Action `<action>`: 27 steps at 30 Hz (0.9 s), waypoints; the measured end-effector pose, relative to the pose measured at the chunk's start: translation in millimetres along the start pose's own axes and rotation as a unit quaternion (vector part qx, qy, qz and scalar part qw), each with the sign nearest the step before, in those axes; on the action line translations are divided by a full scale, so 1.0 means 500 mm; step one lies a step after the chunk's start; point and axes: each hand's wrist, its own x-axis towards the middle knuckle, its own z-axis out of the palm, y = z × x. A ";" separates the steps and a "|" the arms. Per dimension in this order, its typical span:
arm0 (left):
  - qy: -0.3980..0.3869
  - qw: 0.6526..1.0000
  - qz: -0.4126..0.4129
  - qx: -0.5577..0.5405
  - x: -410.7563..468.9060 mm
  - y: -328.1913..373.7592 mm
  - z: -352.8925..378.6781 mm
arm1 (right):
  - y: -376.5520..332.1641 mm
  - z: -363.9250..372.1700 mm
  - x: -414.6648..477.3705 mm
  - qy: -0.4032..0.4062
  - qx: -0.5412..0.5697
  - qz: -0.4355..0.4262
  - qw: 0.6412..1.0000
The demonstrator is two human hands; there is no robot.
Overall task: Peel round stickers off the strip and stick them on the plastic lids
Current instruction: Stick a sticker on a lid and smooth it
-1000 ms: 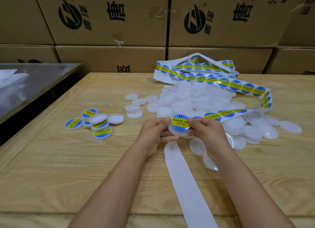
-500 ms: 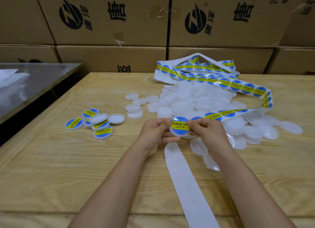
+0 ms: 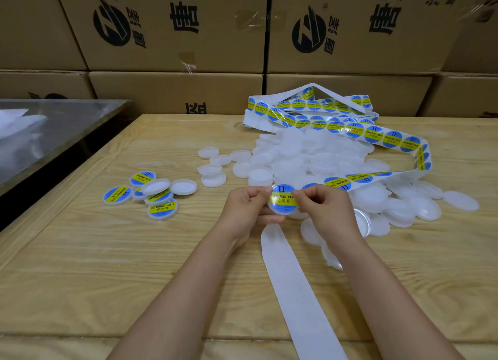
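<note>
A white plastic lid [image 3: 283,210] carrying a blue and yellow round sticker [image 3: 282,196] is held above the wooden table between both hands. My left hand [image 3: 248,207] grips its left edge, fingers curled under it. My right hand [image 3: 320,206] pinches its right side, thumb on the sticker. The sticker strip [image 3: 350,128] loops over a heap of bare white lids [image 3: 318,157] behind my hands. Its empty backing [image 3: 291,284] trails toward me.
Several stickered lids [image 3: 151,195] lie in a small group at the left. Loose lids [image 3: 420,206] spread to the right. Cardboard boxes [image 3: 175,28] wall off the back. A metal table [image 3: 54,128] stands at the left, past a dark gap.
The sticker has come down flat onto the lid held in both hands. My fingers have shifted onto its edges. The hands stay in the same place.
</note>
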 end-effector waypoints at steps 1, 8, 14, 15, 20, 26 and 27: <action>0.005 1.000 0.002 0.001 0.000 -0.001 0.000 | -0.002 0.002 -0.002 0.007 -0.014 -0.005 1.000; 0.035 0.999 0.012 -0.001 0.003 -0.004 0.003 | -0.004 0.017 -0.018 0.051 -0.072 -0.072 0.993; 0.042 0.999 0.016 -0.029 0.002 -0.004 0.007 | 0.000 0.024 -0.019 0.084 -0.085 -0.107 0.987; 0.043 0.998 0.018 -0.034 0.002 -0.003 0.006 | -0.002 0.025 -0.019 0.083 -0.075 -0.104 0.988; 0.025 0.998 0.024 -0.059 0.001 -0.003 0.004 | -0.001 0.024 -0.014 0.087 -0.018 -0.082 0.993; -0.003 0.998 0.035 -0.052 -0.006 -0.004 0.006 | -0.003 0.035 -0.017 0.133 0.018 -0.075 0.988; -0.005 0.998 0.036 -0.052 -0.006 -0.005 0.010 | -0.005 0.037 -0.017 0.146 0.023 -0.072 0.986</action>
